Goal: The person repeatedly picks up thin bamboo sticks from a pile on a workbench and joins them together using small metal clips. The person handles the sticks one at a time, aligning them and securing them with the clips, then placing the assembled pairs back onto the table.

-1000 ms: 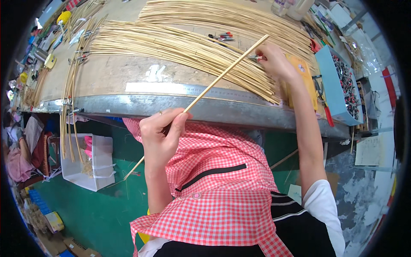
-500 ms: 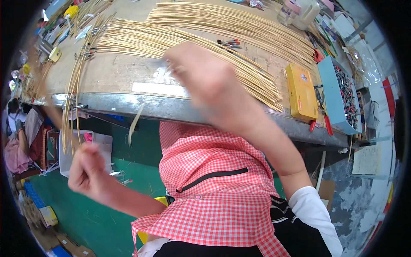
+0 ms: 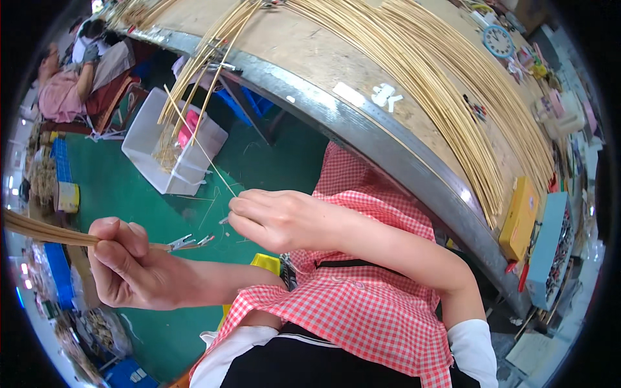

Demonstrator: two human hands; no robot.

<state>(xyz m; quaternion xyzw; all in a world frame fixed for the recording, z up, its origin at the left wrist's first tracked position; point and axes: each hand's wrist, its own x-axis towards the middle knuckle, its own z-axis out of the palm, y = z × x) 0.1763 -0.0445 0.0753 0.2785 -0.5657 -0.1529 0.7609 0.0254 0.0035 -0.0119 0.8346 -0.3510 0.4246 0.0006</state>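
Observation:
My left hand (image 3: pixel 132 265) is closed round a bundle of thin tan sticks (image 3: pixel 48 229) that runs out past the left side. On the other side of that hand, a silver clip with a red tip (image 3: pixel 184 242) sits by the bundle's short end. My right hand (image 3: pixel 278 220) is closed in a pinch to the right of it, above the green floor. From its fingertips one thin pale stick (image 3: pixel 200 145) slants up and left across a white bin. A small shiny piece shows at the right fingertips, too small to name.
Long tan sticks (image 3: pixel 414 84) lie along the metal-edged table (image 3: pixel 310 55), some clipped and overhanging its left end. Below stands the white bin (image 3: pixel 145 139) with a pink item. A yellow box (image 3: pixel 517 220) and a blue tray of clips (image 3: pixel 546 258) sit at right. Someone sits at upper left.
The view has turned toward the left. My right hand has come down from over the table to beside my left hand, and a single stick now shows in it. The left hand's bundle now points left.

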